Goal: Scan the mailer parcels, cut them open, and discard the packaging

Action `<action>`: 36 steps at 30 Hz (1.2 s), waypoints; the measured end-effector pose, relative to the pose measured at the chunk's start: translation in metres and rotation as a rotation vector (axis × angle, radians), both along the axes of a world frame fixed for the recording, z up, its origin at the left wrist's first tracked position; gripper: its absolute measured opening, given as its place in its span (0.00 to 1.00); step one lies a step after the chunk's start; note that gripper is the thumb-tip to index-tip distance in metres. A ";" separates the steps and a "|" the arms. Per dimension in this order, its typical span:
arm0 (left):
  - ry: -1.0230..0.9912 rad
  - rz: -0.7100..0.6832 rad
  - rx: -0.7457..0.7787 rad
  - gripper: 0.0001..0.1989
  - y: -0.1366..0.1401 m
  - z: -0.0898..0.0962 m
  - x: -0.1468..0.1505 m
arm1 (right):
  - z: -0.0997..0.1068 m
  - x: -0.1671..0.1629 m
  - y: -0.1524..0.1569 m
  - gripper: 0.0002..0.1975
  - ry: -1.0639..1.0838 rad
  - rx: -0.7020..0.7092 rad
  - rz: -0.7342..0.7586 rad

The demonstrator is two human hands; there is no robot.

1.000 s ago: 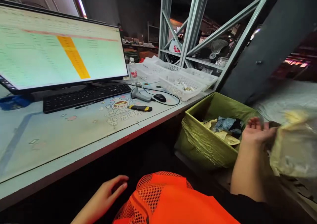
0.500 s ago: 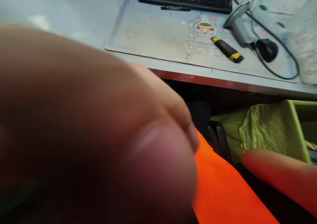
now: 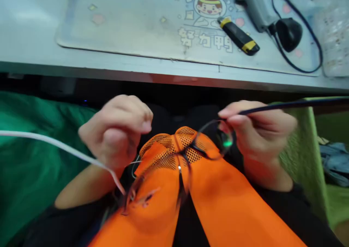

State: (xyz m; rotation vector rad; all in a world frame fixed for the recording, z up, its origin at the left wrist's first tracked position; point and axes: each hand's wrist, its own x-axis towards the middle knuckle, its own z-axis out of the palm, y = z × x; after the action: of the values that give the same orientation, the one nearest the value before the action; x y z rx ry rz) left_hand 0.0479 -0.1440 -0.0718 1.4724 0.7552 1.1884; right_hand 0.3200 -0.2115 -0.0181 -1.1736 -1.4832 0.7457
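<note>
My right hand (image 3: 259,130) pinches a pair of eyeglasses (image 3: 200,145) near the right lens and its dark temple. They hang tilted close to the camera, and their left part is blurred. The pale left temple (image 3: 62,145) passes in front of my left wrist without being gripped. My left hand (image 3: 117,127) is curled into a fist over my lap, apart from the frame, with nothing seen in it. Behind the glasses is an orange vest (image 3: 223,192) with mesh parts and a zip, worn over dark clothes.
Ahead is a desk edge (image 3: 109,63) with a printed mat (image 3: 131,32). On the mat lie a black and yellow utility knife (image 3: 238,36) and a corded barcode scanner (image 3: 255,8). Green fabric (image 3: 29,145) is at left, a yellow-green bin (image 3: 319,159) at right.
A blurred hand that filled the left foreground is gone from there. Both hands now show lower over my lap, and the eyeglasses have come into view in my right hand. The view has tipped downward.
</note>
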 end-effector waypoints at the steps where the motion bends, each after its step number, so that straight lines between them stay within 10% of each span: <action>1: -0.022 -0.103 -0.032 0.26 0.010 -0.003 0.007 | -0.009 0.001 0.010 0.07 -0.064 0.041 -0.010; 6: 0.124 -0.819 -0.636 0.44 0.042 -0.040 0.034 | -0.060 0.013 0.042 0.13 -0.308 0.124 0.040; 10: -0.018 -1.043 -0.885 0.40 0.032 -0.075 0.044 | -0.080 0.012 0.046 0.09 -0.349 0.289 0.093; 14: -0.088 -0.841 -0.947 0.31 0.019 -0.090 0.032 | -0.112 0.017 0.037 0.11 -0.328 0.166 0.073; 20: 0.151 -0.339 -0.771 0.31 0.031 -0.105 -0.032 | -0.198 0.005 0.032 0.14 -0.483 -0.666 0.333; 30: 0.316 -0.293 -0.786 0.33 -0.002 -0.134 -0.084 | -0.190 -0.026 0.085 0.21 0.102 -1.239 0.861; 36: 0.284 -0.422 -0.998 0.33 -0.017 -0.142 -0.078 | -0.219 -0.048 0.107 0.22 -0.119 -1.615 1.134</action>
State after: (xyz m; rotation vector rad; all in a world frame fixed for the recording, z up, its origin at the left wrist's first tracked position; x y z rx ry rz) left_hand -0.0299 -0.1605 -0.2137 0.8670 0.9674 0.1794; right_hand 0.2722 -0.1041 -0.2372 -1.2836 -1.4401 3.0368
